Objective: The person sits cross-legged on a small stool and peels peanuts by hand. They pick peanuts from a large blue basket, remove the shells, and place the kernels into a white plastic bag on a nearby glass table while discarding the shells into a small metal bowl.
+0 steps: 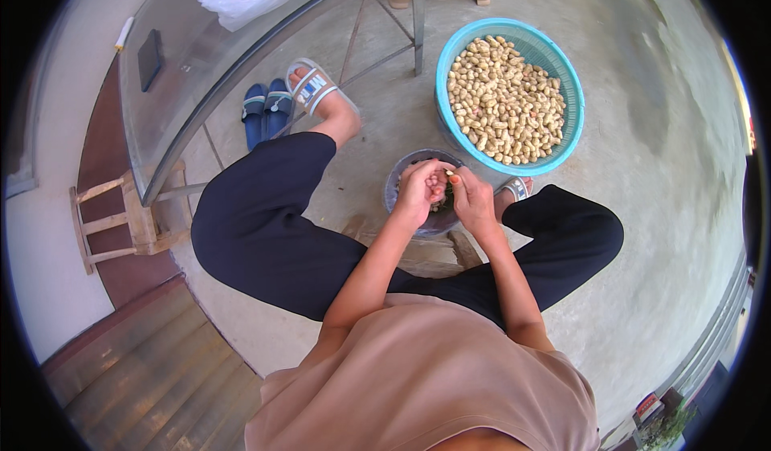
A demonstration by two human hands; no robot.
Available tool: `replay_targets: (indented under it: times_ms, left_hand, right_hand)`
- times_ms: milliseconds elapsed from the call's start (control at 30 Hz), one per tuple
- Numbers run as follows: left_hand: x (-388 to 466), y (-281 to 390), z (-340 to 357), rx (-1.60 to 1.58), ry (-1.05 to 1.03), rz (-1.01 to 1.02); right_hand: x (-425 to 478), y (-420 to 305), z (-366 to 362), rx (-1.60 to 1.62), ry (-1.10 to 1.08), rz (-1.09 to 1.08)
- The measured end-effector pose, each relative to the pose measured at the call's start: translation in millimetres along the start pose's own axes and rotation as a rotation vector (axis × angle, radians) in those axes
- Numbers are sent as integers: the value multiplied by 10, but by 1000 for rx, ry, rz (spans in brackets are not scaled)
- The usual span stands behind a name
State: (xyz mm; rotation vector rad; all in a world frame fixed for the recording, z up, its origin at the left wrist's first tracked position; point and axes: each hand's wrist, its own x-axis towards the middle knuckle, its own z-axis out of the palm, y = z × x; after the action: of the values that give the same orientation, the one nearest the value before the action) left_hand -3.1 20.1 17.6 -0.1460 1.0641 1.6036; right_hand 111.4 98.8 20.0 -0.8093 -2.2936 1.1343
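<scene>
My left hand (418, 191) is cupped over a dark round tub (393, 195), with several pink shelled peanut kernels (432, 181) in its palm. Beside it, my right hand (473, 195) pinches a small pale piece, probably peanut shell (449, 172), between thumb and fingers. The fingertips of both hands are close together. Inside the tub, partly hidden by the hands, lie bits that I cannot make out well. A turquoise plastic basket (443, 89) of unshelled peanuts (506, 101) stands just beyond, to the right.
A glass-topped table (181, 98) at upper left bears a white plastic bag (226, 5) of pink kernels and a dark flat object (150, 59). Blue slippers (254, 116) lie by my sandalled foot. A wooden stool (141, 219) stands at left, near corrugated sheeting (150, 372).
</scene>
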Motion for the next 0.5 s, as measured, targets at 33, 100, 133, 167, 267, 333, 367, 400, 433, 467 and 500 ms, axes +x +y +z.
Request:
replay_targets:
  times_ms: [33,100,133,167,267,333,367,400,433,467,500]
  left_hand:
    - [13,-20,-32,21,35,20]
    - [37,-45,-108,61,228,108]
    - [44,-25,-142,49,272,113]
    - [55,-14,-164,37,316,118]
    - [9,57,-79,13,271,86]
    - [-29,88,-15,57,278,33]
    - [-38,89,0,79,282,6]
    - [-38,76,-12,79,243,17]
    - [-32,55,-36,77,205,28]
    - [-30,40,-51,76,168,40]
    - [-31,34,-44,61,155,34]
  right_hand:
    - [-13,1,-3,33,-13,61]
    - [-37,3,-4,-13,-59,104]
    - [-49,31,3,-49,-85,79]
    - [-60,55,3,-85,-111,54]
    - [-63,41,-29,-200,-197,101]
    - [-26,21,-58,-196,-177,126]
    - [9,24,-89,-196,-101,110]
    - [52,28,-137,-195,-25,93]
    - [104,35,-189,-195,50,76]
    - [175,50,-248,-178,124,83]
    - [244,93,-301,-227,205,40]
